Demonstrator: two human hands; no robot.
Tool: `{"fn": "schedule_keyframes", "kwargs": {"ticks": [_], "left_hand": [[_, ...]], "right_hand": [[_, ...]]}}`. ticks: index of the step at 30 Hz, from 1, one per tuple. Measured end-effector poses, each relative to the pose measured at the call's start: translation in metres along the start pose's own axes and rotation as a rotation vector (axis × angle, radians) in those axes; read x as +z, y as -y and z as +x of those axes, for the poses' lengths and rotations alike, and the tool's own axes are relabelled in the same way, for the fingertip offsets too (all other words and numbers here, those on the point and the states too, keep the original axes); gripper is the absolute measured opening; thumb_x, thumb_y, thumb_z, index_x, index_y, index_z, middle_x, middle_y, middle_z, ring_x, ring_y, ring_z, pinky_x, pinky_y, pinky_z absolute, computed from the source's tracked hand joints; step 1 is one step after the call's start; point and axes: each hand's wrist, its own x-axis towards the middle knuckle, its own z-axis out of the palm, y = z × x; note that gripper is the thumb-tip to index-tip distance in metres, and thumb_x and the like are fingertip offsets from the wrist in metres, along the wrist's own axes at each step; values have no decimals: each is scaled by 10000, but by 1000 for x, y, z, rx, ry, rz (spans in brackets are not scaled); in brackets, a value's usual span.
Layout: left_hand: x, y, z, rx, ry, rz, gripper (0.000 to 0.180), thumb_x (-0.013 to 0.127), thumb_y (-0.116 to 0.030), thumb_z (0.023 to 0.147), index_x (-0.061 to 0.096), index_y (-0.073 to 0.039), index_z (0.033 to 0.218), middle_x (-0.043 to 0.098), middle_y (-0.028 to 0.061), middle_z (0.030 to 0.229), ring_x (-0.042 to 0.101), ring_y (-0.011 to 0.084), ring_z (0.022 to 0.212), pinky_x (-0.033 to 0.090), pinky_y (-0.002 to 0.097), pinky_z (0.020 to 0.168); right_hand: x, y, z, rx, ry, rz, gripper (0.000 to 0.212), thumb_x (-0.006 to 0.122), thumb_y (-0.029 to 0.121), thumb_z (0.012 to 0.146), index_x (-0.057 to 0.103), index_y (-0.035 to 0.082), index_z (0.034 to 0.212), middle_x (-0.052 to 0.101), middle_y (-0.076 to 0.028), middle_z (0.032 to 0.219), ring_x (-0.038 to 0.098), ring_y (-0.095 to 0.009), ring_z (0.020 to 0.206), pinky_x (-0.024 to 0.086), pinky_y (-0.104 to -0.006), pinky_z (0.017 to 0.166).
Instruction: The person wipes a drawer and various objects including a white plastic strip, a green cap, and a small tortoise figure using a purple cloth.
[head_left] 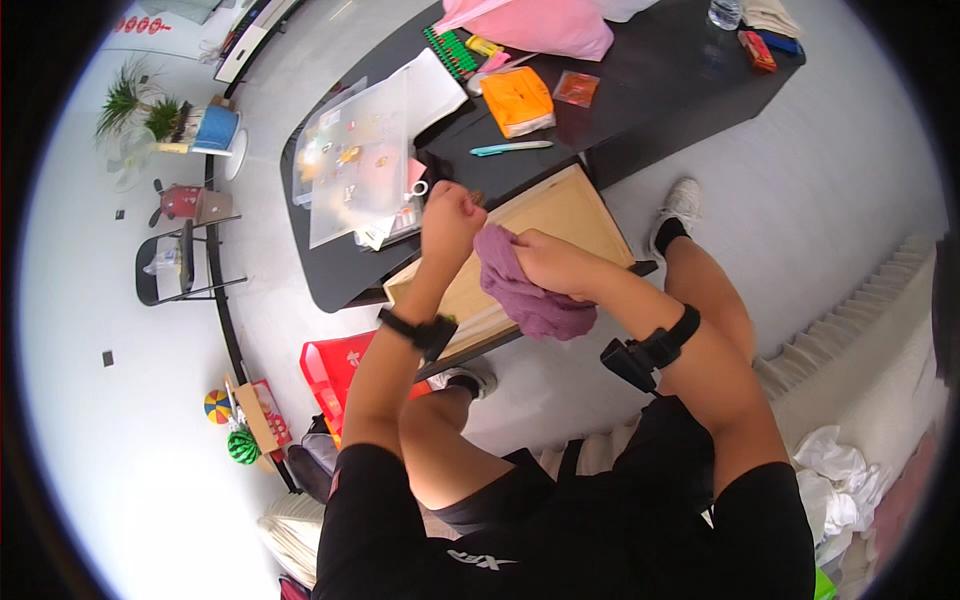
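Head view, right hand point(550, 263) gripping purple cloth point(535, 300); black shirt point(400, 540), white lettering point(485, 561)

A purple cloth point(540, 305) is hanging in soft, crumpled folds near the centre of the frame. Its colour is a dusty, muted mauve, and its surface is looking matte and wrinkled. The right hand point(553, 262) is gripping it across the middle, so the cloth is bunching into a narrow part toward the upper left and a fuller, rounded mass drooping toward the lower right. A small brownish thing point(477, 197) is showing just above the centre of the frame, poking out from the closed left hand point(450, 225); most of it is staying hidden, and its shape is not reading clearly. The cloth's upper edge is lying just beside that fist; whether they are touching is unclear.
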Motion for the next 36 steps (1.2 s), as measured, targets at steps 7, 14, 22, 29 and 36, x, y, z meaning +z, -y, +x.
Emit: {"fn": "schedule_keyframes", "kwargs": {"ticks": [7,14,22,29,36], "left_hand": [[-58,-62,-85,-243,-352,-839,241,608,64,798,399,-35,729,593,128,1007,577,126,887,466,242,762],[-47,-55,-133,-168,-204,-433,290,675,30,717,446,-27,886,602,142,1051,589,203,941,472,298,784],[-61,-29,-115,-224,-268,-717,408,724,-148,691,548,-50,1046,594,54,985,565,182,886,430,304,760],[-60,-29,-119,-97,-286,-634,299,692,-60,721,591,-15,999,571,100,884,563,241,785,473,325,702],[-71,-15,-114,81,-349,-487,278,700,-10,667,628,-22,935,598,94,816,564,275,772,472,342,689]], "right_hand": [[5,-24,11,-81,-186,42,404,423,414,944,561,43,864,537,-16,696,475,-104,562,407,-265,513],[31,-56,45,-187,-251,58,232,582,110,873,557,-7,1072,615,-64,982,593,-135,815,499,-276,735],[43,-36,58,-240,-294,310,237,436,225,957,543,14,946,609,-84,873,611,-163,772,532,-319,681],[55,-39,67,-210,-218,419,299,400,262,942,554,8,976,615,-101,910,618,-187,806,532,-332,710],[48,-45,66,-354,-154,-126,396,350,351,977,532,25,1107,603,-102,1010,604,-224,963,517,-370,850]]}}
